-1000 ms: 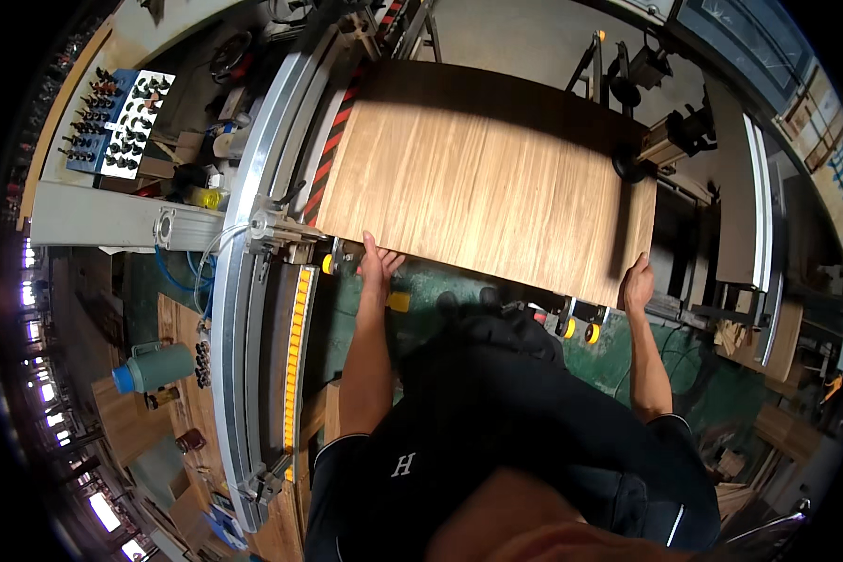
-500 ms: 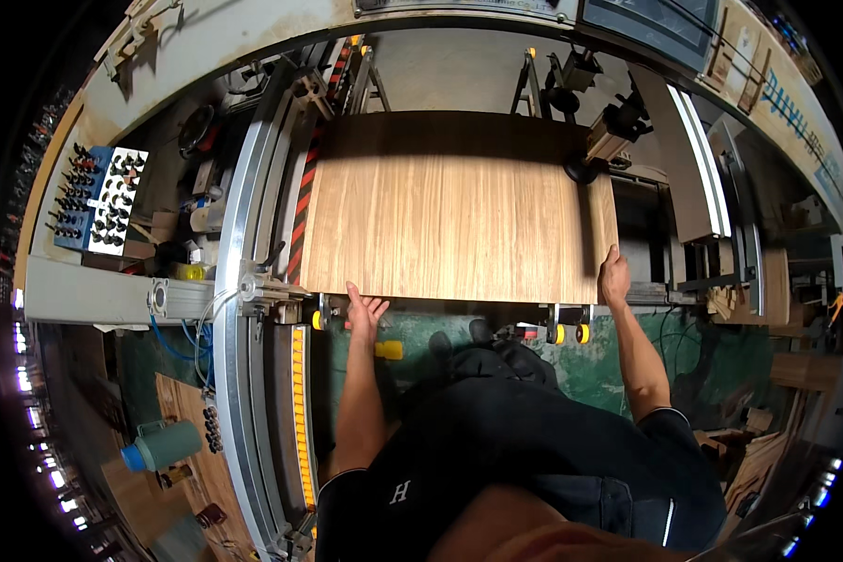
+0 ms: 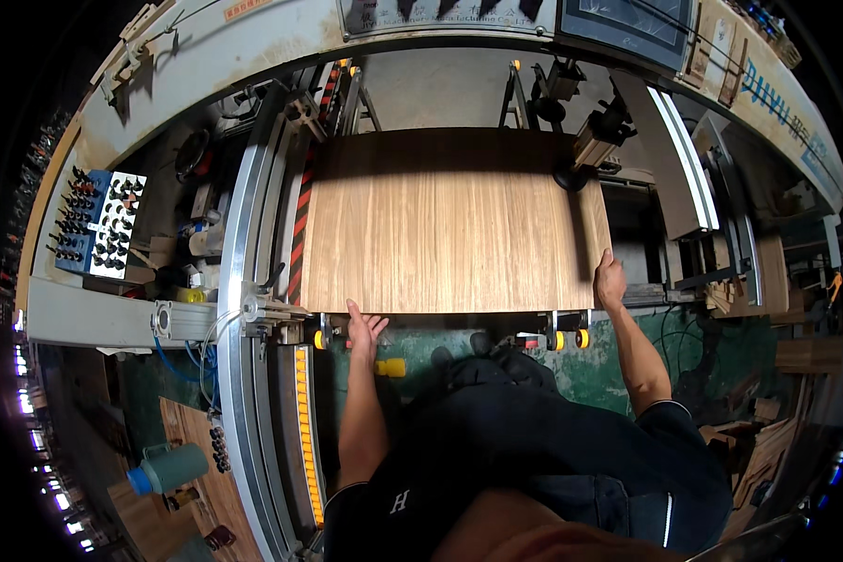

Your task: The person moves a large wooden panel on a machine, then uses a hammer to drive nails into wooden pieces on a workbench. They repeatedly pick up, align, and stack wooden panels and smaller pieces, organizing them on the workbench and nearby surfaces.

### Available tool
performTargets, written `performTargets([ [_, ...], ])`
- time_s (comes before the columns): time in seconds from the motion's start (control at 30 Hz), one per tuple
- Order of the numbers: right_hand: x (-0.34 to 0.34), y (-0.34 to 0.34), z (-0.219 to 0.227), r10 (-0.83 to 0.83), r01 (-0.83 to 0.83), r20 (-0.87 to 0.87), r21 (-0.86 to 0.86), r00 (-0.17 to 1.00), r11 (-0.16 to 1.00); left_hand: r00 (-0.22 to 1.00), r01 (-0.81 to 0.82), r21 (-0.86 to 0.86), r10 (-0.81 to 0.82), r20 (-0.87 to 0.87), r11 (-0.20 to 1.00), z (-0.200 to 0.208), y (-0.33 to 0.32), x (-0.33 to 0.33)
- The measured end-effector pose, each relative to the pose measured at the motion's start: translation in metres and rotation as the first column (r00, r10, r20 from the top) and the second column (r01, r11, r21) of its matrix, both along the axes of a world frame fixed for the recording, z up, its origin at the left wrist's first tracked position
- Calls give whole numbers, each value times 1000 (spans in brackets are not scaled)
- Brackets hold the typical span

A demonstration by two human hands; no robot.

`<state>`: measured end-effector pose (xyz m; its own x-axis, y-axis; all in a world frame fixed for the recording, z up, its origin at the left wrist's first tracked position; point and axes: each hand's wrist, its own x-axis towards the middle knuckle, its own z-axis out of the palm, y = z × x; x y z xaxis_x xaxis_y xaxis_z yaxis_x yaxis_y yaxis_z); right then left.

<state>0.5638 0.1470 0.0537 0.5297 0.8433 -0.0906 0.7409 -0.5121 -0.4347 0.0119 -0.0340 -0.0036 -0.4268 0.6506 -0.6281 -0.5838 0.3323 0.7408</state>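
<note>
A large rectangular board (image 3: 440, 244) with light wood grain lies flat in the machine, its far part in shadow. At its near edge, towards the left corner, is my left hand (image 3: 362, 330). Its thumb touches the edge and its other fingers are spread, not wrapped round the board. My right hand (image 3: 610, 281) grips the right edge close to the near corner; the fingertips under the board are hidden. A black round pressing foot (image 3: 571, 176) stands over the board's far right part.
A metal rail (image 3: 237, 234) runs along the left, beside a red-and-black striped strip (image 3: 300, 229). Yellow-rimmed wheels (image 3: 558, 340) sit below the near edge. A control box with black knobs (image 3: 114, 225) is far left. A green jug (image 3: 173, 467) stands lower left.
The whole view has shifted a little, so the board and machine appear lower in the picture. Both hands keep their places at the board's edges.
</note>
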Motion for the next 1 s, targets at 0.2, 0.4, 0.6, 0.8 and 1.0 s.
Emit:
performTargets([
  [0.2,-6,1,4,-2,2,-9,-4,1000,1000,1000,15,41,-15,5,999,-5,-3,0],
  [0.4,39,3,-26,15,-18,-92,-31,996,999,999,24,123,-29,36,992,-2,14,12],
  [0.6,-5,-3,-5,77,-75,-70,29,995,997,1000,-4,12,4,-8,1000,-29,-4,-13],
  [0.8,2,0,-11,113,-110,-36,61,993,992,1000,-4,83,3,17,997,-15,-1,-4],
  [1.0,10,4,-22,156,-154,-38,60,987,986,999,-45,20,45,-10,999,-11,-2,-3],
])
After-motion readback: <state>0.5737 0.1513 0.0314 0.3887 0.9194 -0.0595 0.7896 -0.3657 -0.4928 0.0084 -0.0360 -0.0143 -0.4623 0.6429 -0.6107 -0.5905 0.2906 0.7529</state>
